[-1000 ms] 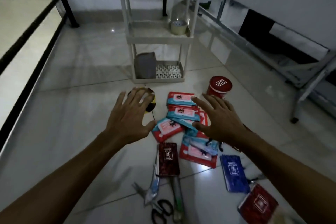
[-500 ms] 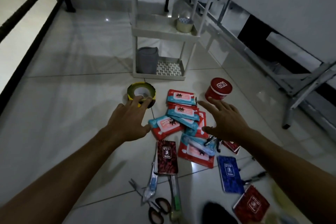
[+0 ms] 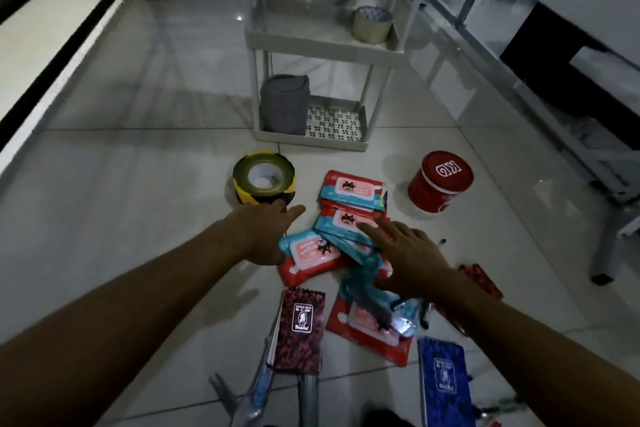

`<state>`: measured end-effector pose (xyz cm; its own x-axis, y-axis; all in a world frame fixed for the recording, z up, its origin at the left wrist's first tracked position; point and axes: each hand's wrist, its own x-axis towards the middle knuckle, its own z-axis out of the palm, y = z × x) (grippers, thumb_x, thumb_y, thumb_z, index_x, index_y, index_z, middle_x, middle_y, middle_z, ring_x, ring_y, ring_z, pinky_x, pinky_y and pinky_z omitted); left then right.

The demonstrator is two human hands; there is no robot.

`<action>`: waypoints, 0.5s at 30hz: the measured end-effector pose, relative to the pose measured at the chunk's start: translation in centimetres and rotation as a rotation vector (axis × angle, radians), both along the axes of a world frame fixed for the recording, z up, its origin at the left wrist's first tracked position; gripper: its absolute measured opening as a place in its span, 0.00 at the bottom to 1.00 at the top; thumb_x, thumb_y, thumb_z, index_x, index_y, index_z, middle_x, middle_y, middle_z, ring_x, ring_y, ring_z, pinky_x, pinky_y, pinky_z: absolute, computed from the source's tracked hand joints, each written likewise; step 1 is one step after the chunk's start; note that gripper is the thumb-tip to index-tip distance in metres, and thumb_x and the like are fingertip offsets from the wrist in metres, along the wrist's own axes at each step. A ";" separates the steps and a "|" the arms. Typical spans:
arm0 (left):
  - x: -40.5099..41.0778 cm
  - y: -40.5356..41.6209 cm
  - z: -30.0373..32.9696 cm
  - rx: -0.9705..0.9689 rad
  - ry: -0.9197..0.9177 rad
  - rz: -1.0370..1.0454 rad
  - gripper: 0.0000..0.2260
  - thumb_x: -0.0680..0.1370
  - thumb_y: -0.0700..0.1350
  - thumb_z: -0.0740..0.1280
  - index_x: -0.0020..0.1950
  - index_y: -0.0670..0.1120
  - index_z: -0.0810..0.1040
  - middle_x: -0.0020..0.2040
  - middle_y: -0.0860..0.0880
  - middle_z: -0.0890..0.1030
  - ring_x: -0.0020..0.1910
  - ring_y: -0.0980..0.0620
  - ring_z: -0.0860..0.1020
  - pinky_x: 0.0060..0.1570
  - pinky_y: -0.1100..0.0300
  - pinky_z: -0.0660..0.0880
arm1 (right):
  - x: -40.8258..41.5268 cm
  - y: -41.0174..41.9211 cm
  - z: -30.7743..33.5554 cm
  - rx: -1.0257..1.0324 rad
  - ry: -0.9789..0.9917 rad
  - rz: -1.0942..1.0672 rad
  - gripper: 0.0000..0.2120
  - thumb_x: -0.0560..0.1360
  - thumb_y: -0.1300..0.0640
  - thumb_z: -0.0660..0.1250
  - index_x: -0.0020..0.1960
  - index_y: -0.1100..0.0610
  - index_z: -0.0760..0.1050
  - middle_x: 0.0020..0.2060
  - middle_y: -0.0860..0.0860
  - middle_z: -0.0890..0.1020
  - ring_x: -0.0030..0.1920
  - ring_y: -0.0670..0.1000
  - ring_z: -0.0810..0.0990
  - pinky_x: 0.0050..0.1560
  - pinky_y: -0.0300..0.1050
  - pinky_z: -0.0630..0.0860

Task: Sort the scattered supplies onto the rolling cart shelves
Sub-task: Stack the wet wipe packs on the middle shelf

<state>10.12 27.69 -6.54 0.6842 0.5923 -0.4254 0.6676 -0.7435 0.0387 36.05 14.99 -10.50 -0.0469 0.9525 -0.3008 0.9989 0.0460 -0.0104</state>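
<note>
Neither hand has hold of anything: the left hand [image 3: 265,236] reaches forward with fingers straight and spread, its fingertips just short of or barely touching the near side of the yellow-and-black tape roll [image 3: 264,178], while the right hand [image 3: 403,253] lies flat, fingers extended, over the pile of wipe packs [image 3: 349,215]. The tape roll stands on the floor with its hole facing up, straight ahead of the left hand and between it and the cart [image 3: 311,42]; the left hand is clearly the nearer one to it. The wipe packs lie overlapping, their long sides running roughly left to right across the right hand's reach, so a grasp there would likely close across a short side. On the cart, a clear tape roll [image 3: 372,24] sits on the middle shelf and a grey container [image 3: 284,104] on the bottom one. A red tin [image 3: 440,182] stands to the right of the packs, apart from both hands. Nearer the person lie a red notebook [image 3: 301,333] and a blue notebook [image 3: 445,381].
</note>
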 end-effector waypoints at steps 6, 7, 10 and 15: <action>2.8 -0.7 -4.3 -0.162 -0.067 0.274 0.50 0.71 0.59 0.72 0.78 0.51 0.39 0.74 0.40 0.61 0.68 0.42 0.69 0.63 0.47 0.71 | 1.1 4.5 -2.9 -0.082 0.084 0.066 0.49 0.68 0.35 0.69 0.76 0.40 0.40 0.78 0.49 0.52 0.77 0.55 0.53 0.73 0.61 0.57; 3.2 -0.7 -5.1 -0.216 -0.102 0.324 0.52 0.71 0.57 0.73 0.78 0.51 0.37 0.73 0.40 0.62 0.66 0.42 0.70 0.62 0.48 0.72 | 1.3 5.2 -3.4 -0.099 0.100 0.069 0.47 0.68 0.38 0.70 0.76 0.40 0.44 0.78 0.49 0.54 0.76 0.55 0.55 0.72 0.61 0.60; 4.4 -0.9 -6.7 -0.326 -0.210 0.382 0.55 0.69 0.53 0.76 0.78 0.51 0.36 0.72 0.40 0.61 0.66 0.42 0.70 0.63 0.49 0.72 | 2.3 6.9 -4.4 -0.118 0.112 0.090 0.39 0.70 0.48 0.71 0.75 0.41 0.54 0.75 0.49 0.60 0.73 0.54 0.60 0.69 0.58 0.65; 6.2 -0.4 -8.1 -0.057 -0.140 0.284 0.54 0.66 0.64 0.72 0.78 0.52 0.39 0.73 0.41 0.59 0.68 0.40 0.67 0.64 0.45 0.66 | 5.3 10.9 -4.0 -0.082 0.300 -0.015 0.41 0.65 0.29 0.60 0.75 0.41 0.55 0.74 0.50 0.63 0.72 0.56 0.62 0.69 0.57 0.63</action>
<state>16.36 27.31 -14.67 0.5494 0.7458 -0.3768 0.8333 -0.5224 0.1811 41.33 25.91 -14.54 -0.1319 0.9270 -0.3512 0.9511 0.0185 -0.3082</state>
